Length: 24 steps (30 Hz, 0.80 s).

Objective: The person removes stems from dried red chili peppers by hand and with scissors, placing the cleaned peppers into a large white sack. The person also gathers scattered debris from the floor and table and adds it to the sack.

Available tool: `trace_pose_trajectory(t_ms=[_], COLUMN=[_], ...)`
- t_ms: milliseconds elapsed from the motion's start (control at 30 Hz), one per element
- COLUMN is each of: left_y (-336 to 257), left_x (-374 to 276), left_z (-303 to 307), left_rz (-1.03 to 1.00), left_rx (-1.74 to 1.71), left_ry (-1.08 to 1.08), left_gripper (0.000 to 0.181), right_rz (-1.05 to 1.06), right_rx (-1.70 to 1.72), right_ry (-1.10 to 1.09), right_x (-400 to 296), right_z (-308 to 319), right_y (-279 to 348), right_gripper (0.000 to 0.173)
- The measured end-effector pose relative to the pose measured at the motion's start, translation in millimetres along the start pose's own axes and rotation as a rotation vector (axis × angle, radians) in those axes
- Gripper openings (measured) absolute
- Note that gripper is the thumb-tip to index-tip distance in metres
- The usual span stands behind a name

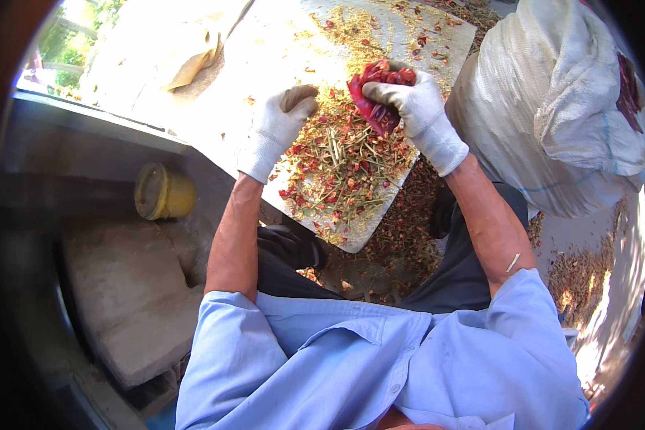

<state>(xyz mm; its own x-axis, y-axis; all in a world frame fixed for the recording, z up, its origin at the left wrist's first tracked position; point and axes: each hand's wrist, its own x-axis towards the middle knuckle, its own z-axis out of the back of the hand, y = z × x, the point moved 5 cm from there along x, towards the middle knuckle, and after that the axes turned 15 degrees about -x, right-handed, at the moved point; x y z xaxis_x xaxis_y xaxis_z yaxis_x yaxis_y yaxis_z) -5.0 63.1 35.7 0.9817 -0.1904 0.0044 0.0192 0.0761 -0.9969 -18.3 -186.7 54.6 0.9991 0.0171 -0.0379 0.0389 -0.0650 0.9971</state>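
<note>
My right hand [416, 105], in a white knit glove with a darkened palm side, grips a bunch of crumpled dried red chili peppers [379, 97] above a pale board [373, 236]. To its left, my gloved left hand [287, 115] is raised over the same board. Its fingers curl towards the thumb with a gap between, and nothing shows in it. Below and between both hands lies a heap of dry pepper stems and red skin bits [338, 161]. Yellow seeds [349, 43] are scattered across the far part of the board.
A full white woven sack [516, 123] stands close on the right. At left are a yellow bucket [180, 192] and a stone slab [129, 290]. More stem debris [408, 226] covers the ground below the board's edge. Brown torn sheet material [193, 64] lies at the upper left.
</note>
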Motion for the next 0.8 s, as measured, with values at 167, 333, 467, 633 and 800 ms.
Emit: trace_pose_trajectory(t_ms=[167, 333, 467, 633, 800], left_y=[66, 83, 48, 18, 32], left_x=[-9, -19, -27, -55, -39], left_z=[70, 35, -30, -97, -92], left_rz=[0.309, 0.315, -0.155, -0.264, -0.286], left_rx=[0.653, 0.873, 0.852, 0.891, 1.042], left_ry=[-0.084, 0.039, 0.183, 0.381, 0.388], left_gripper=[0.049, 0.067, 0.047, 0.061, 0.053], right_rz=[0.045, 0.06, 0.013, 0.089, 0.141], right_rx=[0.033, -0.01, -0.055, 0.017, -0.034], right_ry=[-0.081, -0.09, -0.098, -0.147, -0.107], right_x=[4, 1, -1, 7, 4], right_z=[15, 14, 19, 30, 36], right_y=[12, 21, 21, 21, 23], right_gripper=[0.035, 0.036, 0.042, 0.05, 0.026])
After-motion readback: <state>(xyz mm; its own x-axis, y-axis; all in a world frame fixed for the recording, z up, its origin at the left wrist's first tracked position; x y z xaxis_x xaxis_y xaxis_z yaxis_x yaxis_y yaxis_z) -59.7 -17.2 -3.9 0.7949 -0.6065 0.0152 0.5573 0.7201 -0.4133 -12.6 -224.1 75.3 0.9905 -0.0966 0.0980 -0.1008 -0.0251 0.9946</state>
